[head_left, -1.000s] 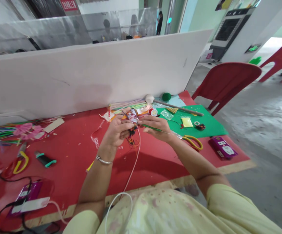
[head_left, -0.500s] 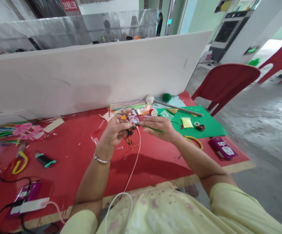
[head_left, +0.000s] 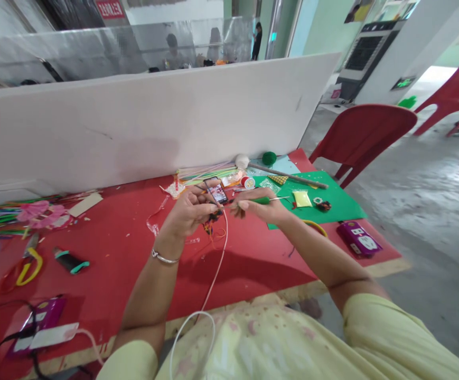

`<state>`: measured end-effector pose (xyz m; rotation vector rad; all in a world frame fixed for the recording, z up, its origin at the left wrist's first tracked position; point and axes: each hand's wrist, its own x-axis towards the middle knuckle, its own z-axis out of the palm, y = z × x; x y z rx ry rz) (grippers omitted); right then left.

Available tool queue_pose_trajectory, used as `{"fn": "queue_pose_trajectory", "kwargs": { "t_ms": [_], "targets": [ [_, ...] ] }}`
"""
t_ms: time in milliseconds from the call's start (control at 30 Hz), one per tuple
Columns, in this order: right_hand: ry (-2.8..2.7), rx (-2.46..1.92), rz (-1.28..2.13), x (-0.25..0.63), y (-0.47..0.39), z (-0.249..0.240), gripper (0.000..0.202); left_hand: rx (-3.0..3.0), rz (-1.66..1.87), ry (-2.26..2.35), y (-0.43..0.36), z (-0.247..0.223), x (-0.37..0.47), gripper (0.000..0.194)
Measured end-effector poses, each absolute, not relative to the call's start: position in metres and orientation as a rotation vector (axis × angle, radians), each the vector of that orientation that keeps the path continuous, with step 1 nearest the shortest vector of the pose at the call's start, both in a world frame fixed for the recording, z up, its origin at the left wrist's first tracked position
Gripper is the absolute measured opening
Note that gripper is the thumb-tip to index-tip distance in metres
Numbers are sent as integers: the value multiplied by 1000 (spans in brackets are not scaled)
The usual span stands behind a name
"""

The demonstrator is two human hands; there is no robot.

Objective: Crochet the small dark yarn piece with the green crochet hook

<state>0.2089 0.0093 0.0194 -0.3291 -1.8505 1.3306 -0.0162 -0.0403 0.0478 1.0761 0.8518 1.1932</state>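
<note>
My left hand (head_left: 191, 208) is closed in a pinch on a thin dark strand (head_left: 209, 191) that runs up past the phone. Just below its fingertips hangs a dark bundle with orange threads (head_left: 210, 230); whether it joins the strand I cannot tell. My right hand (head_left: 263, 207), fingers curled, holds a green-handled hook tool (head_left: 261, 200) whose thin metal shaft points right; the exact tip shape is too small to see. Its fingertips are close to those of my left hand. Behind both hands lies a phone (head_left: 218, 193) with its screen lit.
A white cable (head_left: 222, 253) crosses the red table (head_left: 134, 274). On the green sheet (head_left: 344, 211) lie a yellow packet (head_left: 301, 198) and a small beaded piece (head_left: 322, 205). Scissors (head_left: 30, 264) and a cutter (head_left: 71, 260) rest at left. A white panel (head_left: 153, 121) stands behind.
My right hand has turned and its fingers have curled in, so the green tool's metal shaft now shows pointing right. The dark strand at my left hand stands out more. The view shifted slightly.
</note>
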Motion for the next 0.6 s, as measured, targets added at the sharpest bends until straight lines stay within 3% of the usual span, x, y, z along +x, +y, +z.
{"fn": "queue_pose_trajectory", "kwargs": {
  "t_ms": [100, 267, 433, 533, 600],
  "targets": [
    [-1512, -409, 1462, 187, 2, 0, 40, 1151, 1370, 903, -38, 40, -2, 74],
    [-1606, -535, 769, 170, -6, -9, 30, 1288, 1628, 1119, -39, 24, 15, 94],
    [-1765, -570, 274, 172, 0, -17, 13, 1346, 1742, 1310, -42, 10, 24, 95],
    [-1663, -602, 199, 167, 0, -25, 18, 1128, 1742, 1152, -42, 13, 26, 93],
    [-1564, -592, 340, 162, 1, -28, 24, 929, 1605, 956, -40, 20, 22, 89]
  ]
}}
